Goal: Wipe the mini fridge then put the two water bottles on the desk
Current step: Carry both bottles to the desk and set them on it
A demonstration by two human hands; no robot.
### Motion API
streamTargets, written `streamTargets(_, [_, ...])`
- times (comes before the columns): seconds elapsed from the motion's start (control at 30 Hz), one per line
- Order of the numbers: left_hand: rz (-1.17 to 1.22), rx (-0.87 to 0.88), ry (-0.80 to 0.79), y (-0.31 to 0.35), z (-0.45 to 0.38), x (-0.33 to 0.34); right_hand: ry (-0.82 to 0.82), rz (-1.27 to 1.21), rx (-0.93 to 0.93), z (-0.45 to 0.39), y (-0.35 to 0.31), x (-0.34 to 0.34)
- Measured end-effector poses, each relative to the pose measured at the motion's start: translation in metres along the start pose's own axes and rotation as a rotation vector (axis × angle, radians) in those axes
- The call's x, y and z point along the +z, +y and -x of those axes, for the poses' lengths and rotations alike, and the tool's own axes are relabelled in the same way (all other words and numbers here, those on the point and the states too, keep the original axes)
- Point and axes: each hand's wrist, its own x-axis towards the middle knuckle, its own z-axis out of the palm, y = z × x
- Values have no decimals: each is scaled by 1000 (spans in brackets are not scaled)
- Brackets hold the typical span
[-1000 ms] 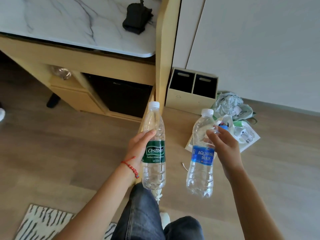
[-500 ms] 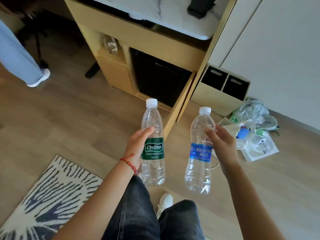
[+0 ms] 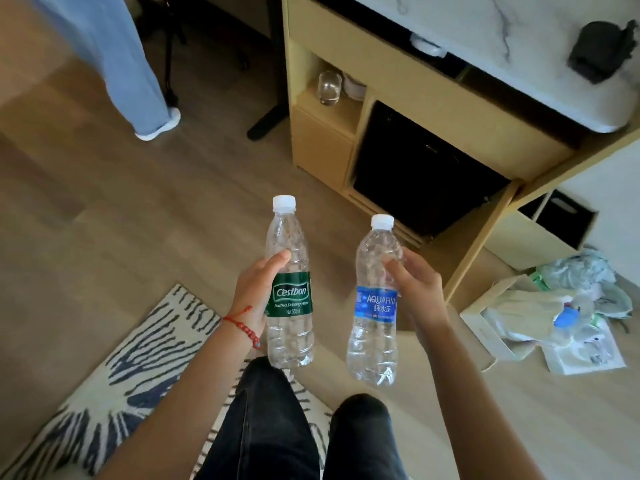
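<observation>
Above the wooden floor (image 3: 104,209), the left hand (image 3: 254,292) grips the green-labelled Cestbon bottle (image 3: 289,289) and the right hand (image 3: 415,289) grips the blue-labelled Aquafina bottle (image 3: 375,306), both upright, apart, before the black mini fridge (image 3: 422,171) under the marble desk top (image 3: 519,46).

The left hand (image 3: 258,292) grips an upright Cestbon water bottle (image 3: 289,289); the right hand (image 3: 417,289) grips an upright Aquafina water bottle (image 3: 375,306) just beside it. At one o'clock, the black mini fridge (image 3: 422,171) sits under the marble-topped desk (image 3: 519,39). A striped rug (image 3: 131,358) lies at eight o'clock.
</observation>
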Motion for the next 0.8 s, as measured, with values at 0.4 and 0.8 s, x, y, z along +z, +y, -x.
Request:
streamTargets(0.4, [7,4,27,75,-58,-64,-60,-41,-8,-54,-51,95])
streamTargets(0.8, [-119,80,-87,157,-147,6,5,-128,-62,-177,-101,79])
